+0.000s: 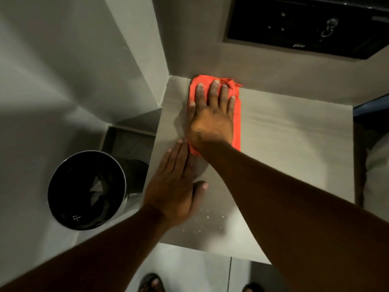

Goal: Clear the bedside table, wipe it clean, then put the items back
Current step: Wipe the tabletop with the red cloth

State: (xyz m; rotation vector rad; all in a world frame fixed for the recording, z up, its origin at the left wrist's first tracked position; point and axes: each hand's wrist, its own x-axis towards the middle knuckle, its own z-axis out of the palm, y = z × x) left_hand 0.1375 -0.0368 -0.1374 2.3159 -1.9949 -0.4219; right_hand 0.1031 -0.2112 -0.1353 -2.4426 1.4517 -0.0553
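The bedside table (294, 154) is a pale grey-beige top seen from above, with nothing standing on it. An orange cloth (237, 114) lies flat near its back left, against the wall. My right hand (212, 116) presses flat on the cloth, fingers spread and pointing to the wall. My left hand (174, 184) rests palm down on the bare top near the left edge, fingers together, holding nothing; its fingertips almost touch the cloth's near corner. Small bright specks show on the top near the front edge.
A round black perforated bin (86, 190) with crumpled paper inside stands on the floor left of the table. A dark panel (305, 24) hangs on the wall above. My sandalled feet (151, 283) show at the bottom. White fabric (379, 165) lies at the right edge.
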